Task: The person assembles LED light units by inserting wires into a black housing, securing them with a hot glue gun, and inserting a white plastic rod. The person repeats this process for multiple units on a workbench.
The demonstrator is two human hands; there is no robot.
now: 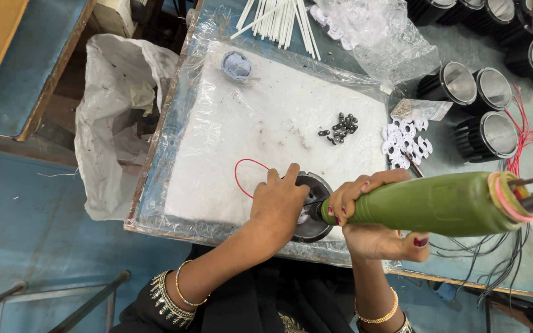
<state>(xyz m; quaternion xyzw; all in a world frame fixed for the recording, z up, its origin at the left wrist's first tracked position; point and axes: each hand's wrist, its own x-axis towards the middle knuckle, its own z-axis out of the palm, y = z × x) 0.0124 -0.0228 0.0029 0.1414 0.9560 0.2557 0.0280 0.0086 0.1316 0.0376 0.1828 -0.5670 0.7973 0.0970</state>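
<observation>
My left hand (279, 200) rests on top of a round black metal housing (316, 185) at the near edge of the white pad (266, 117), fingers pressing it down. A thin red wire loop (245, 176) curls out from under that hand. My right hand (368, 213) grips a green electric screwdriver (427, 203) held sideways, its tip pointing into the housing beside my left fingers. What lies inside the housing is mostly hidden by my hands.
A small pile of dark screws (340, 128) lies on the pad, with white plastic clips (405, 145) to its right. Black finned housings (473, 102) stand at the right, white rods (282, 18) at the back, a small cup (237, 65), and a white sack (109, 123) on the left.
</observation>
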